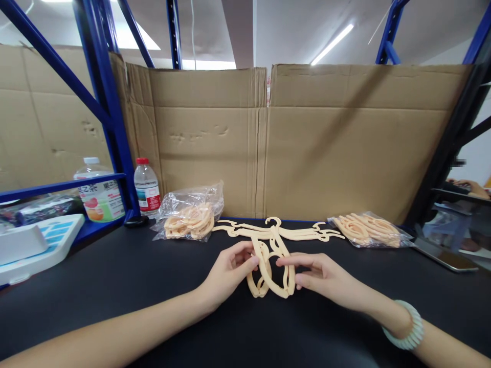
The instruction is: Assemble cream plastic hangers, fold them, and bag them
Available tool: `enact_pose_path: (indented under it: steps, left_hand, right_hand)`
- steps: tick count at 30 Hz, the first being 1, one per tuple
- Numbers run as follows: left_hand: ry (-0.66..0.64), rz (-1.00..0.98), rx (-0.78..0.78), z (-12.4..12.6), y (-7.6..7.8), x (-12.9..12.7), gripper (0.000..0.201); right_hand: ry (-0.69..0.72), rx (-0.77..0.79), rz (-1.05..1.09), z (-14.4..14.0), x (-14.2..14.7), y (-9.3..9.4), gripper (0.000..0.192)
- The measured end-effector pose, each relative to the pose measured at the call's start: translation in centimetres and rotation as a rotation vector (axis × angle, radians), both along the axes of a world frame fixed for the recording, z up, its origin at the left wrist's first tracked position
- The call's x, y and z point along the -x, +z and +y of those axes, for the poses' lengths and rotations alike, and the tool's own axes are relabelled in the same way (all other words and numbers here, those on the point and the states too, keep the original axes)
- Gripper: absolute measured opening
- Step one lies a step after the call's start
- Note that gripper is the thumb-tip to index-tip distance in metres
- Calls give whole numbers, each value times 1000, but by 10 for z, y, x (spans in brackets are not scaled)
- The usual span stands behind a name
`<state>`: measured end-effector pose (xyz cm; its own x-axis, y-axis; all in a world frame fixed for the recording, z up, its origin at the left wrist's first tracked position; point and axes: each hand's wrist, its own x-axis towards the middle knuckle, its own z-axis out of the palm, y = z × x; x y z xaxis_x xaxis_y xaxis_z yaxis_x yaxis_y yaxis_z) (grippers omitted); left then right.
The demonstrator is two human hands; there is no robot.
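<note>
Landmark: spread hangers (299,234), cream, lying on black tabletop (192,327). Folded hanger (270,281) is just in front of them, loops pointing toward the wearer; can't tell if it's 1 piece or 2. Left hand (230,271): nearly closed, thumb and fingers pinching the folded hanger's left side. Right hand (326,273): partly open, index finger laid across the right side, thumb at its edge; can't tell if it grips. Left of spread hangers: clear bag of folded hangers (190,225), then red-capped bottle (146,191) farther left. Right of them: 2nd bag (364,230), then phone (447,257). Behind: cardboard panels (345,143).
</note>
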<state>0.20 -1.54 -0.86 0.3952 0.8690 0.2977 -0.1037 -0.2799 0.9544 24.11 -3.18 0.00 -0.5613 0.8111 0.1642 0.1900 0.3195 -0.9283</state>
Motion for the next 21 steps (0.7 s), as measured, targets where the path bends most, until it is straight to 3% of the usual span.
enact_pose_path:
  steps: [8,15,21]
  left_hand:
    - [-51,14,3,0,-1,0,28]
    - [61,25,14,2,-1,0,31]
    - [-33,47,11,1,-3,-1,34]
  right_hand:
    - [78,-91,-10,-13,8,6,41]
    - [56,-237,-17,-9,5,6,32]
    - [108,-204,-99,-15,7,12,24]
